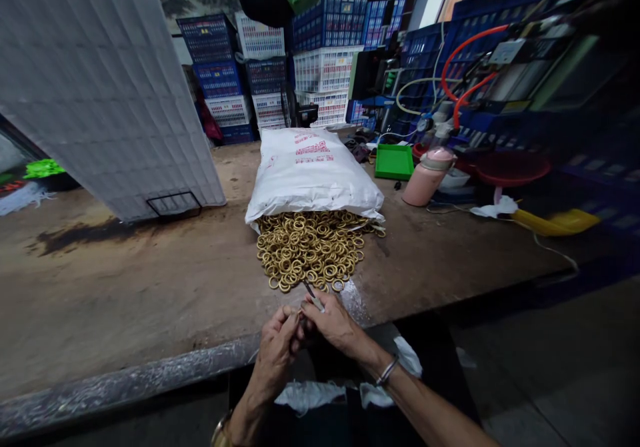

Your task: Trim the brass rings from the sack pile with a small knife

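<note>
My left hand (278, 344) is closed in a pinch at the table's front edge. What its fingertips hold is too small and covered to make out. Right beside it, my right hand (334, 324) grips a slim knife-like tool (315, 298) with a dark tip pointing up and away from me. The fingertips of both hands meet or nearly meet. Just beyond them lies a heap of gold-coloured rings (310, 250), spilling from the mouth of a white woven sack (315, 174) with red print that lies on its side.
The wooden table (150, 300) has a plastic-wrapped front edge. A tall white padded panel (120, 94) stands at left. To the right are a green tray (394, 161), a pink bottle (427, 179), a yellow scoop-like piece (557, 222) and a machine with red hoses (515, 67). Stacked crates (327, 67) fill the back.
</note>
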Demonstrator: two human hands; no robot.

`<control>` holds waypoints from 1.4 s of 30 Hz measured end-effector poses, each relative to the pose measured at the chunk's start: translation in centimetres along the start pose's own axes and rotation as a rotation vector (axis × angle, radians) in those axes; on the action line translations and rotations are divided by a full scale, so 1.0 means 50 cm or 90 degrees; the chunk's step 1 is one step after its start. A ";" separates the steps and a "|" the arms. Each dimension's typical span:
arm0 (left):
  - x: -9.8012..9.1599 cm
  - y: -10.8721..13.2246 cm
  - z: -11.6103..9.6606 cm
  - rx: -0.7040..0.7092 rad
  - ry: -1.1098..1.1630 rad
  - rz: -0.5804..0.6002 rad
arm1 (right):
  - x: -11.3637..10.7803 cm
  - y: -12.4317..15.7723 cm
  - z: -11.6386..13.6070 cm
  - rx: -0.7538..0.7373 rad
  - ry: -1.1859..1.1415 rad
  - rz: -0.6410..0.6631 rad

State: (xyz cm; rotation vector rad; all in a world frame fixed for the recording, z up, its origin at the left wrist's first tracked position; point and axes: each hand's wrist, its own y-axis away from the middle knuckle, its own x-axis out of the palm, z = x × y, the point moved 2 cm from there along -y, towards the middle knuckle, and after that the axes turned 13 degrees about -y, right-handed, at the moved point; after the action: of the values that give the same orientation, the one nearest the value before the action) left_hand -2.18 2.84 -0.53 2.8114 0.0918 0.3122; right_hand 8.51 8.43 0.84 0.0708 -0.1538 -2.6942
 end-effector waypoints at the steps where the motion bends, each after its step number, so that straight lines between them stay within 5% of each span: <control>1: -0.001 0.001 0.002 -0.001 -0.001 0.001 | 0.000 0.000 0.000 0.006 -0.007 0.007; 7: -0.005 0.004 0.005 -0.009 -0.021 -0.030 | -0.010 0.003 -0.013 -0.038 0.151 -0.057; 12: -0.004 0.000 -0.004 0.002 -0.022 -0.053 | -0.003 0.020 -0.010 -0.080 0.320 0.046; 24: -0.010 0.000 0.005 0.035 -0.056 -0.080 | -0.004 0.020 -0.011 -0.065 0.527 0.111; 35: -0.005 0.028 -0.034 -0.027 0.087 -0.013 | -0.038 -0.027 0.012 -0.049 0.671 -0.146; 42: -0.017 0.018 -0.025 -0.053 0.178 -0.030 | -0.033 -0.063 0.003 -0.030 0.702 -0.137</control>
State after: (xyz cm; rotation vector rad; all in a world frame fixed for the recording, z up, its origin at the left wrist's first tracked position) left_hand -3.24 2.25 0.72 2.6627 0.2024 0.6799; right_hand 8.67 11.97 0.67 1.5573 0.2689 -2.4423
